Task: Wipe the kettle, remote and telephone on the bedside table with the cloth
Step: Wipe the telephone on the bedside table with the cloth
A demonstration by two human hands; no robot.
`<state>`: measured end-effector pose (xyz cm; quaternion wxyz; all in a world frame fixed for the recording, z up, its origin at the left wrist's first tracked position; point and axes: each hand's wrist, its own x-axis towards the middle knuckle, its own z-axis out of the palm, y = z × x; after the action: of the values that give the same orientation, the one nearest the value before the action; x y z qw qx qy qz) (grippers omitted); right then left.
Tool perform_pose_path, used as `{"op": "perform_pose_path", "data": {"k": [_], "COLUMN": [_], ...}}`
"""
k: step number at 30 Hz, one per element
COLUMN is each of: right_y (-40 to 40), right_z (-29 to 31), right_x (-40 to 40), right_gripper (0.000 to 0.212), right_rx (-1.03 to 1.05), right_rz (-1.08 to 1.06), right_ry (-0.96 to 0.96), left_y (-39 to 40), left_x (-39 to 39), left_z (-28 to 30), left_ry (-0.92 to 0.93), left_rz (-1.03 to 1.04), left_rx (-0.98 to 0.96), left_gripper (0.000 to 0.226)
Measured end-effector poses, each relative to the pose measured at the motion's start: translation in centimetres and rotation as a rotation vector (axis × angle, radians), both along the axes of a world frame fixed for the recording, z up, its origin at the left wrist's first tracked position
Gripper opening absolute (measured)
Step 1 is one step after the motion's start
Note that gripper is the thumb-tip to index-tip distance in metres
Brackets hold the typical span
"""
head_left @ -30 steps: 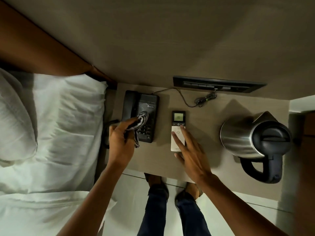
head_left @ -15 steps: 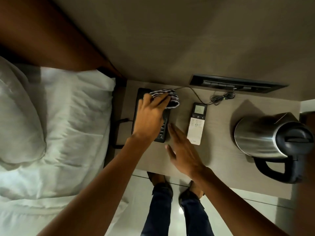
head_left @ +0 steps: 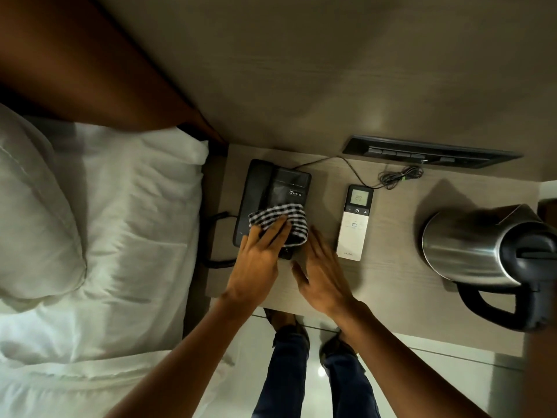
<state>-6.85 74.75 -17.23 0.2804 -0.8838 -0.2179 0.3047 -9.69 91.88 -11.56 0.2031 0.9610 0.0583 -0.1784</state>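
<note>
A black telephone [head_left: 272,188] lies at the left end of the bedside table [head_left: 388,276]. My left hand [head_left: 259,260] presses a black-and-white checked cloth [head_left: 280,223] flat onto the phone's keypad, hiding most of the keys. My right hand [head_left: 324,273] rests open on the table, its fingers against the phone's right edge. A white remote [head_left: 355,224] with a lit screen lies just right of that hand. A steel kettle [head_left: 479,245] with a black lid and handle stands at the right end.
A white bed [head_left: 114,236] with a pillow lies to the left of the table. A dark switch panel [head_left: 428,153] sits on the wall behind, with a coiled cable [head_left: 398,176] below it. My legs and feet [head_left: 313,357] stand at the table's front edge.
My left hand has dragged the cloth from the phone's far end back toward me over the keypad. My right hand has left the remote and settled beside the phone.
</note>
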Motion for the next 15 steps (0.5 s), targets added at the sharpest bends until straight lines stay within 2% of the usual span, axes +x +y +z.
{"op": "perform_pose_path", "data": {"k": [3, 6, 9, 15], "right_y": [0.0, 0.0, 0.2, -0.2], "right_z": [-0.5, -0.8, -0.8, -0.9], "right_x": [-0.5, -1.0, -1.1, -1.0], "right_gripper": [0.082, 0.083, 0.079, 0.079], "right_rx": [-0.014, -0.021, -0.026, 0.001], "right_rz": [0.003, 0.007, 0.015, 0.004], "right_ry": [-0.019, -0.041, -0.054, -0.086], "left_y": [0.2, 0.6, 0.8, 0.2], "left_x": [0.7, 4.6, 7.2, 3.1], "left_z": [0.1, 0.1, -0.4, -0.7], "left_ry": [-0.070, -0.158, -0.115, -0.097], "left_rz": [-0.004, 0.031, 0.035, 0.080], "left_rx": [0.011, 0.069, 0.125, 0.094], "left_gripper": [0.065, 0.060, 0.059, 0.062]}}
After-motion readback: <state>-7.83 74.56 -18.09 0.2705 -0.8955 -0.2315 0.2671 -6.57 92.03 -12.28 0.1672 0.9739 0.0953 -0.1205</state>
